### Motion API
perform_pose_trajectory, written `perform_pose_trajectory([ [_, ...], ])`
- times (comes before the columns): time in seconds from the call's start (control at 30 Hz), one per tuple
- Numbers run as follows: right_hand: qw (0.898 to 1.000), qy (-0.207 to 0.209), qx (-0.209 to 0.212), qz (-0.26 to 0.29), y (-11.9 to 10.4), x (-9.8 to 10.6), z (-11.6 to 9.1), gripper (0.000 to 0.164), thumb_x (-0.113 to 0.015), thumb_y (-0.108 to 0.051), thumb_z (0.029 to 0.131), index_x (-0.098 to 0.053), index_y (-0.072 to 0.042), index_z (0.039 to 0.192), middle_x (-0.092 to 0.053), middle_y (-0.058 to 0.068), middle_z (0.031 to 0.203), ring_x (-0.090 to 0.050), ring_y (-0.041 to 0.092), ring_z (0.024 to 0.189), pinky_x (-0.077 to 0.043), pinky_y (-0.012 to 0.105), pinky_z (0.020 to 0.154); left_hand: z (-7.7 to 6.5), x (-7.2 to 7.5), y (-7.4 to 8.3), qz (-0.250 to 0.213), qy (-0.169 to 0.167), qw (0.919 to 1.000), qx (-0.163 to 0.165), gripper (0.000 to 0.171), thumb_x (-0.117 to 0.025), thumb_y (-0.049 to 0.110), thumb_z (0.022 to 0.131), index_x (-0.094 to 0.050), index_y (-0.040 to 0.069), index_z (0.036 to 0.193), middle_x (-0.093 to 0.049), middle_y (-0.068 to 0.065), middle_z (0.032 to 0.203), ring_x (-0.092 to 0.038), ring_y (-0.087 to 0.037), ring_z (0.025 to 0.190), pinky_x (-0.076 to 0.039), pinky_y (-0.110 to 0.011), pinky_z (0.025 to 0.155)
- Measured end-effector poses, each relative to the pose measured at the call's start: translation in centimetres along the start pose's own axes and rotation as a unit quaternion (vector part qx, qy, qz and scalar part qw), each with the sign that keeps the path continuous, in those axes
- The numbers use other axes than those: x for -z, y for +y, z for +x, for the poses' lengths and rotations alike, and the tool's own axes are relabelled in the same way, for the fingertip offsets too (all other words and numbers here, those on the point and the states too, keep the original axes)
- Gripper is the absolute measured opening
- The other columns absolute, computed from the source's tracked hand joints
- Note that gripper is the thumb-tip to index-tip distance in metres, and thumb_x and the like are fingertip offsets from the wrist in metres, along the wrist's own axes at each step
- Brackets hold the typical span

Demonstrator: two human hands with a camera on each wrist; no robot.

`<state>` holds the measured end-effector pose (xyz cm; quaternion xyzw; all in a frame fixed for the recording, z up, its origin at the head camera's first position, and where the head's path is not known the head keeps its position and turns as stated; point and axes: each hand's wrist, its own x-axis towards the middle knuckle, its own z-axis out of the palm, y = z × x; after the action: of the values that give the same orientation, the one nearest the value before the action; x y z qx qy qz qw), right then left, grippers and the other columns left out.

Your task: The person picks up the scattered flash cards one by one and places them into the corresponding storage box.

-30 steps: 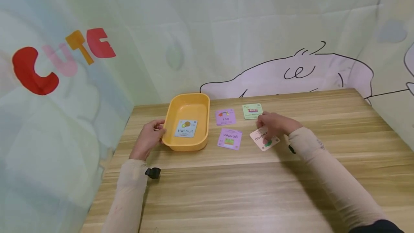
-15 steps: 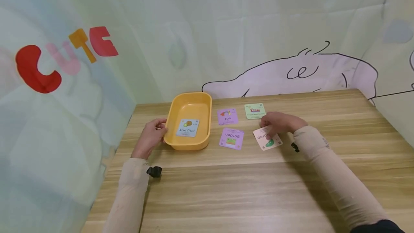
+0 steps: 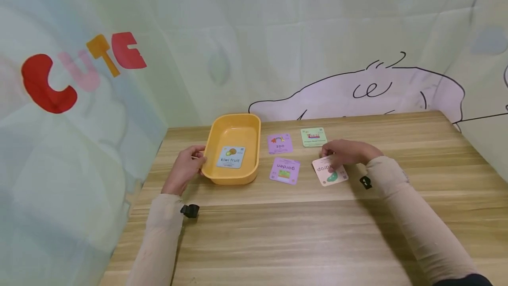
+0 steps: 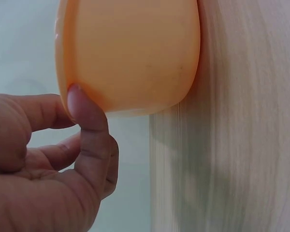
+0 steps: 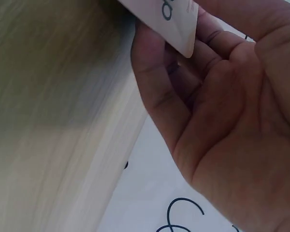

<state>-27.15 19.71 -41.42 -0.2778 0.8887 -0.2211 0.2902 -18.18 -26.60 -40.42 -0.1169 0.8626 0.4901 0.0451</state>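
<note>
At the left of the head view, my left hand point(image 3: 184, 170) pinches the near-left rim of a yellow plastic tray point(image 3: 237, 134). The left wrist view has the fingers at the rim of the tray point(image 4: 130, 53). A blue "kiwi fruit" card point(image 3: 231, 157) lies face up inside it. My right hand point(image 3: 351, 151) pinches a pale pink picture card point(image 3: 332, 178) with a green drawing; the fingers hide part of its word. From the right wrist, this card point(image 5: 176, 29) shows between thumb and fingers, its edge raised at an angle.
Right of the tray, two purple cards lie on the wooden table point(image 3: 278, 237): the "zoo" card point(image 3: 280, 144) and the "garden" card point(image 3: 285, 171). A green card point(image 3: 313, 137) lies just beyond my right hand. A printed curtain point(image 3: 309, 52) hangs behind the table.
My right thumb has drawn back along the pink card toward its far edge, uncovering more of the green drawing. The left hand keeps its grip on the tray. The head view has shifted slightly.
</note>
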Motion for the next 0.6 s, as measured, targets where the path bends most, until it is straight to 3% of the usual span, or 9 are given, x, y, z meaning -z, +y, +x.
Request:
perform_pose_trajectory([
  [0.2, 0.999, -0.002, 0.022, 0.032, 0.43, 0.02, -0.52, 0.025, -0.077, -0.011, 0.087, -0.063, -0.009, 0.108, -0.061, 0.003, 0.105, -0.053, 0.021, 0.100, -0.042, 0.036, 0.091, 0.00, -0.01, -0.21, -0.006, -0.003, 0.9999, -0.008, 0.041, -0.051, 0.008, 0.104, -0.049, -0.001, 0.144, -0.049, -0.015, 0.115, -0.054, -0.022, 0.085, -0.054, -0.026, 0.067],
  [0.6, 0.997, -0.004, 0.020, 0.076, 0.65, 0.12, -0.96, 0.031, -0.071, -0.016, 0.094, -0.060, -0.009, 0.123, -0.063, 0.004, 0.111, -0.054, 0.023, 0.106, -0.038, 0.042, 0.099, 0.02, 0.07, -0.10, -0.004, -0.004, 1.0000, 0.000, 0.041, -0.051, 0.009, 0.105, -0.050, 0.000, 0.145, -0.049, -0.015, 0.116, -0.054, -0.023, 0.088, -0.056, -0.028, 0.069],
])
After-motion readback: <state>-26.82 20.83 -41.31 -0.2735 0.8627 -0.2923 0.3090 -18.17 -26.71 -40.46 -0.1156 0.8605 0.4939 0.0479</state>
